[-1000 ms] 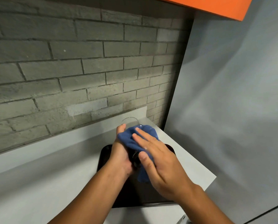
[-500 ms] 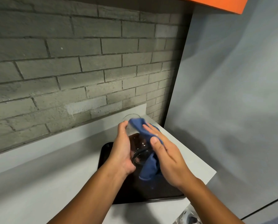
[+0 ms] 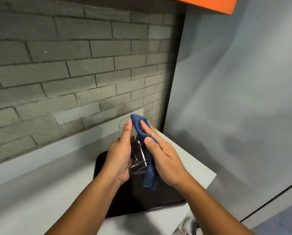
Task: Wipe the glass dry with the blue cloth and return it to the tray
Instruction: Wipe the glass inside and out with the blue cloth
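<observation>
I hold a clear drinking glass in the air above the black tray, tilted with its rim pointing away from me. My left hand grips the glass along its left side, fingers stretched toward the rim. My right hand presses the blue cloth flat against the right side of the glass. The cloth drapes over the rim at the top and hangs below the base of the glass.
The tray lies on a white counter in a corner. A grey brick wall stands behind, a plain grey wall to the right, an orange cabinet overhead. The counter's right edge drops off near a white object.
The cloth has slid off the top of the glass to its right side, uncovering the glass. My right hand has shifted right and flattened; both hands and the glass have risen slightly.
</observation>
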Motion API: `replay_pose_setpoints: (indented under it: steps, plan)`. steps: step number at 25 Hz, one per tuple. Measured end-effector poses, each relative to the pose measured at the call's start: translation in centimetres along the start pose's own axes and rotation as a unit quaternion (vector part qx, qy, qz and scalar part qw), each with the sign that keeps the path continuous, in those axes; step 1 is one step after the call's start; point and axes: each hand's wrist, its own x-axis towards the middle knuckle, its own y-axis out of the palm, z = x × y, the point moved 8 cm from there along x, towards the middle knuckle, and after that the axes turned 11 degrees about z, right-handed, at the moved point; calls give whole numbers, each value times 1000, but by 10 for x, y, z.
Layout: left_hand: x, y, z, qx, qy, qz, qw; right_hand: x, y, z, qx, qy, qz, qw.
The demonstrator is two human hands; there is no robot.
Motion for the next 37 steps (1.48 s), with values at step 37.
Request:
replay_pose_setpoints:
  steps: [37]
  plan:
    - [10,-1,-18,56,77,34,995,15,4,-15,239,54,-90,965]
